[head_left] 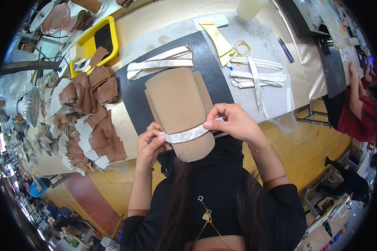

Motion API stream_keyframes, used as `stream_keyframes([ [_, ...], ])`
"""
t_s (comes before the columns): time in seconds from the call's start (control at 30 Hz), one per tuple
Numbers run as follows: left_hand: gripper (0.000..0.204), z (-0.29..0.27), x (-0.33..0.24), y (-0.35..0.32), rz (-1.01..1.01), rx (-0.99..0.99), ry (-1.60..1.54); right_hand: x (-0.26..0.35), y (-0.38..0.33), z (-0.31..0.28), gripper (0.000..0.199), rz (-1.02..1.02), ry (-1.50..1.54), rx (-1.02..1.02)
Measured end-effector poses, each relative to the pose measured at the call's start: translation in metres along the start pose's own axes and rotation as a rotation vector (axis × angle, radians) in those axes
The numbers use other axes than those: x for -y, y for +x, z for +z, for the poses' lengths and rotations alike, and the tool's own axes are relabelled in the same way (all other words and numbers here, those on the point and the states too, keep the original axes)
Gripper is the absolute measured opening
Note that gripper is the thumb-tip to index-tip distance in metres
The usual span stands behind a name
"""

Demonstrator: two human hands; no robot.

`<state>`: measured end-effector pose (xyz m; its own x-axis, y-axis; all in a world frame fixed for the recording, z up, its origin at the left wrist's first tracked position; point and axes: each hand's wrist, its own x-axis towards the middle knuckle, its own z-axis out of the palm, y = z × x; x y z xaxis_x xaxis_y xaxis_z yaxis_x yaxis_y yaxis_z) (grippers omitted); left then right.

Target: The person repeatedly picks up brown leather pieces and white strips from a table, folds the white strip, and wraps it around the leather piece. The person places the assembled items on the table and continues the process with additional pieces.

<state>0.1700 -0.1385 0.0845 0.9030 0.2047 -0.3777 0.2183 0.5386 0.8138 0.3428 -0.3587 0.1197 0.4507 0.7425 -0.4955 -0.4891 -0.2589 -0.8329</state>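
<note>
A white strip with a thin brown edge [187,136] lies stretched across the lower part of a curved tan form [175,98]. My left hand [150,144] pinches the strip's left end between thumb and fingers, beside the form. At the other end, my right hand [233,121] grips the strip in the same way, its thumb near the form's right edge. The form rests on a black mat [130,94] and juts past the table's front edge toward me. Beyond it on the mat is a stack of similar strips [161,62].
Brown leather pieces [100,90] are heaped at the left, below a yellow tray [115,35]. More white strips [257,77], a yellow folded packet [217,38] and a pen [286,50] lie at the right. Another person's arm [356,88] shows far right.
</note>
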Motion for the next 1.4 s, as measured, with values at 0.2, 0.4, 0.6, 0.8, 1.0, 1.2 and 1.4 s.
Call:
stream_keyframes([
  [0.2, 0.016, 0.000, 0.002, 0.001, 0.002, 0.006, -0.010, -0.020, 0.002, -0.006, 0.019, 0.061, 0.230, 0.038],
  [0.4, 0.015, -0.001, 0.003, 0.002, 0.000, 0.009, -0.039, -0.027, 0.001, -0.014, 0.020, 0.097, 0.333, 0.064],
  [0.6, 0.015, 0.000, 0.002, 0.001, 0.003, 0.011, -0.051, -0.029, 0.004, -0.016, 0.021, 0.120, 0.327, 0.086],
  [0.8, 0.015, 0.004, 0.000, 0.002, 0.011, 0.000, -0.021, -0.032, 0.005, -0.014, 0.021, 0.064, 0.290, 0.071],
  [1.0, 0.016, 0.006, -0.001, 0.003, 0.017, -0.007, -0.016, -0.038, 0.003, -0.011, 0.021, 0.083, 0.242, 0.019],
  [1.2, 0.016, 0.006, 0.002, 0.001, 0.021, 0.017, -0.057, -0.032, -0.003, -0.019, 0.025, -0.053, 0.116, -0.046],
  [1.4, 0.015, 0.008, 0.007, -0.010, 0.059, -0.049, -0.128, 0.015, -0.033, 0.011, 0.052, -0.651, -0.704, -0.359],
])
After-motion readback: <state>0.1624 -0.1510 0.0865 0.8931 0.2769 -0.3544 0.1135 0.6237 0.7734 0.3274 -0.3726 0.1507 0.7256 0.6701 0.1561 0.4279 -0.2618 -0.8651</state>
